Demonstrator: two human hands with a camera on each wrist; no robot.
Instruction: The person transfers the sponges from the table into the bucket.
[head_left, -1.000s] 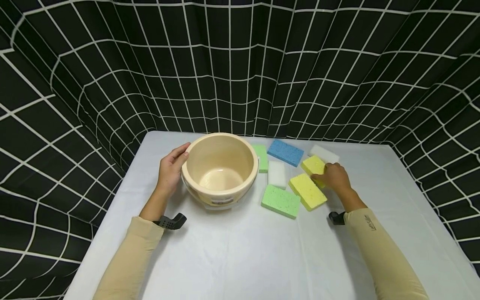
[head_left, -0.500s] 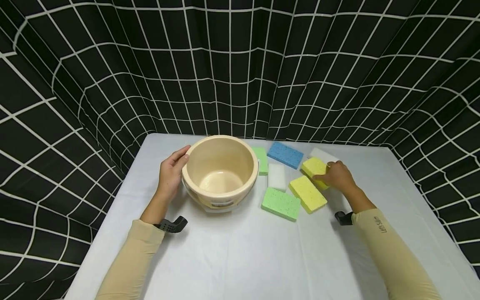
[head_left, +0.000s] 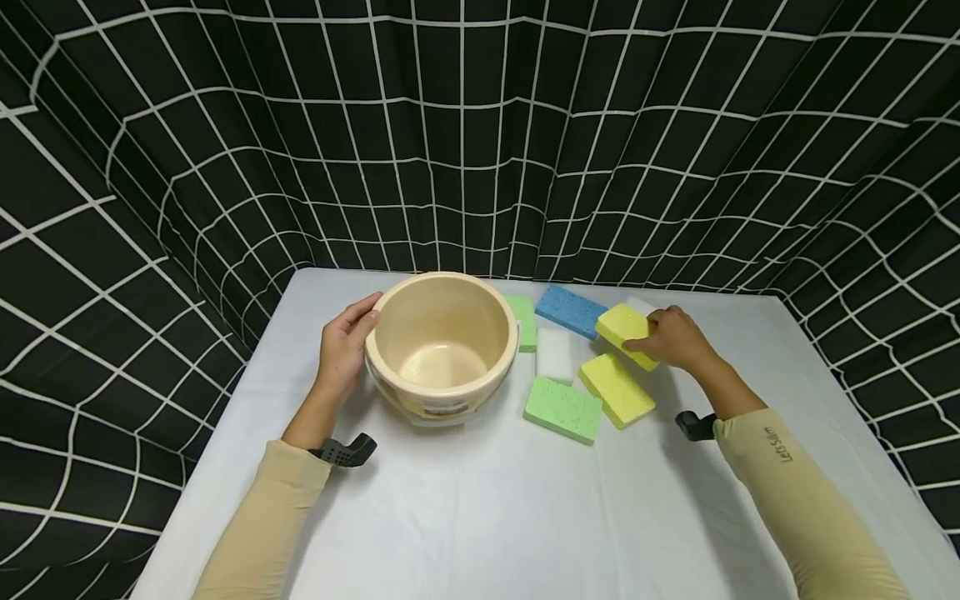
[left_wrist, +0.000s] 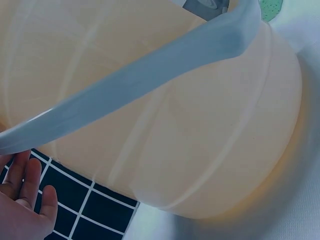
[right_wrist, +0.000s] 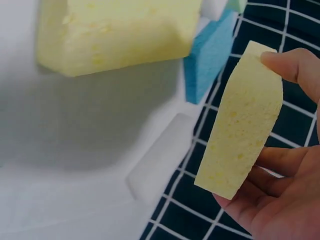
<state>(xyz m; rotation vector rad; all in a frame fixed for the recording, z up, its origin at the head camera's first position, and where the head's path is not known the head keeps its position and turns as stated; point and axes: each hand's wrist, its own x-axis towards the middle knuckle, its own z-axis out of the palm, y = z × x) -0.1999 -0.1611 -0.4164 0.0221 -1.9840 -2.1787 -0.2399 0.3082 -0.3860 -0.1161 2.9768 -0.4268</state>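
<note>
We see the right grip [head_left: 677, 337] pinching a porous, oblong yellow sponge [head_left: 624, 327].
The left grip [head_left: 342, 350] touches a smooth, round bucket [head_left: 444, 390]; whether it clasps, we cannot tell.

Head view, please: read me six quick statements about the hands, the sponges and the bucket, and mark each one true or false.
1. The right hand holds a yellow sponge. True.
2. The left hand is deep inside the bucket. False: it is at the rim, on the bucket's left side.
3. The blue sponge lies on the white-covered table. True.
4. Two sponges lie in the bucket. False: no sponge shows inside it.
5. The bucket's opening faces upward. True.
6. The sponge nearest the person's body is blue. False: it is a green sponge.
</note>
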